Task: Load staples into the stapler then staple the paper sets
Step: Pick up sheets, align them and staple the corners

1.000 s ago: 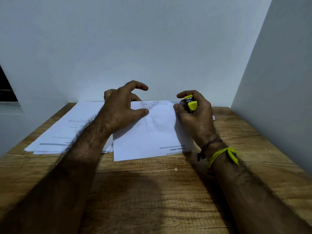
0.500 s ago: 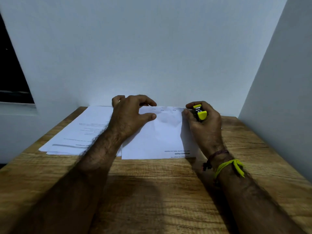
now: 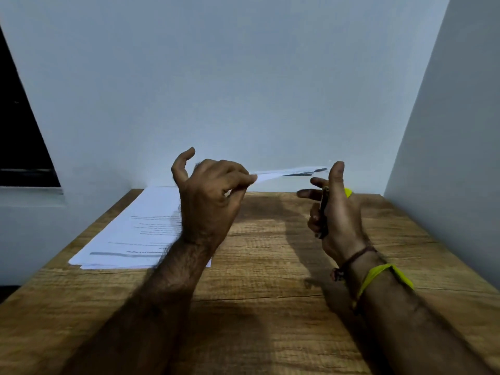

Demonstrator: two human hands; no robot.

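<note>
Two bare forearms reach over the wooden table (image 3: 270, 266), set into a corner of pale walls. Half a second ago the paper set lay flat on the tabletop under the left hand; now that paper set (image 3: 286, 173) is lifted clear of the wood and seen almost edge-on, stretching from the left hand toward the right, its shadow dark on the boards below. Left hand (image 3: 208, 196) has risen with it, thumb and forefinger pinching the near end of the sheets, little finger cocked upward. Right hand (image 3: 338, 209) has turned palm inward, thumb straight up, two fingers extended toward the sheets, the rest curled round the stapler (image 3: 323, 212); earlier its yellow top faced the viewer, now only a dark narrow side and a sliver of yellow behind the thumb show. Stack of printed sheets (image 3: 135, 231) stays flat at the table's left, partly covered by the left forearm. Printed lines run across its top page, text upside down and too blurred to read. Yellow band (image 3: 378, 274) and brown thread bracelet (image 3: 357, 255) sit on the right wrist. Far end of the lifted sheets is smeared by motion; whether it touches the right hand cannot be told.
</note>
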